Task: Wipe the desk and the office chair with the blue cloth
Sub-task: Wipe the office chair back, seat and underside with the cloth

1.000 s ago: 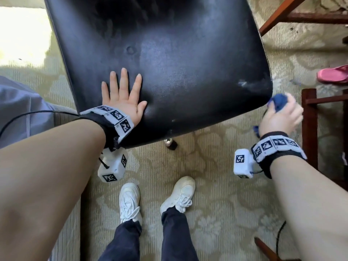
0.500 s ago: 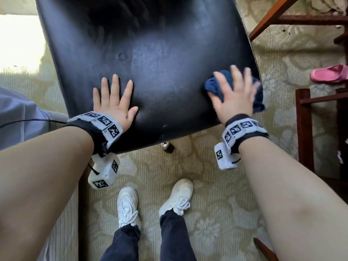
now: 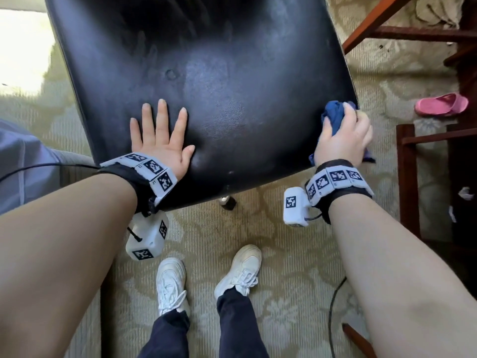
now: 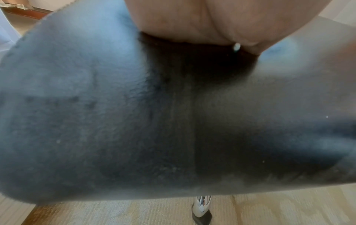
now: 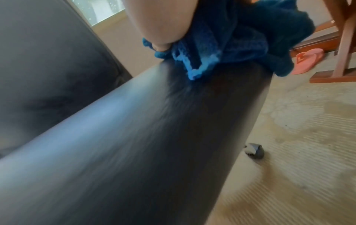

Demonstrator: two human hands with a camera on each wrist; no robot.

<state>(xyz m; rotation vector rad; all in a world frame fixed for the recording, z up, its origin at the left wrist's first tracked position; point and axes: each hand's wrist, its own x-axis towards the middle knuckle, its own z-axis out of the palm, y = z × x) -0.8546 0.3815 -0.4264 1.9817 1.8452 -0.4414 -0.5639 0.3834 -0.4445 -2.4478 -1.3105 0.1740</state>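
The black leather seat of the office chair (image 3: 206, 86) fills the upper middle of the head view. My left hand (image 3: 161, 135) lies flat on its front left part, fingers straight and spread. At the seat's front right corner my right hand (image 3: 343, 135) grips the bunched blue cloth (image 3: 334, 113) and holds it against the edge. In the right wrist view the blue cloth (image 5: 231, 45) sits crumpled on the rounded seat edge (image 5: 154, 129) under my thumb. The left wrist view shows only blurred black seat (image 4: 134, 121) below my palm.
A patterned beige carpet (image 3: 284, 293) covers the floor. My white shoes (image 3: 237, 270) stand in front of the chair. Dark wooden furniture legs (image 3: 407, 182) rise at the right, with a pink slipper (image 3: 441, 104) beyond. A chair caster (image 5: 254, 150) is below the seat. A grey cushion (image 3: 20, 164) lies left.
My right hand has slid the cloth from the seat's front right surface out to the right corner, its fingers curling round it. The left hand stays flat on the seat.
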